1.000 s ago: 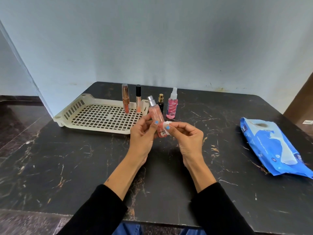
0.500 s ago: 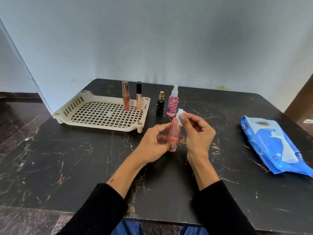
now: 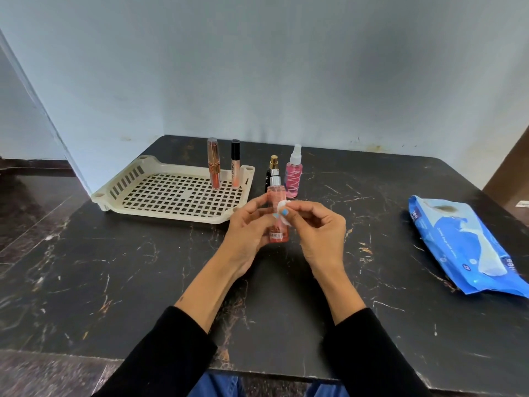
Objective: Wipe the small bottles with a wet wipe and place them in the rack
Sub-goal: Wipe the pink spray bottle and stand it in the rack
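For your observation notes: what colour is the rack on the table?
Cream, with a grid floor; the rack shows best in the head view.

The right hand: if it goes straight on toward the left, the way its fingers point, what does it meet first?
The right hand pinches a small wipe already against the pink bottle, so it meets that bottle first, then probably the left hand gripping it.

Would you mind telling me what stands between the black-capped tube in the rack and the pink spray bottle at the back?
In the head view, the rack's corner post and a small black bottle with a gold cap stand between the black-capped tube and pink spray bottle.
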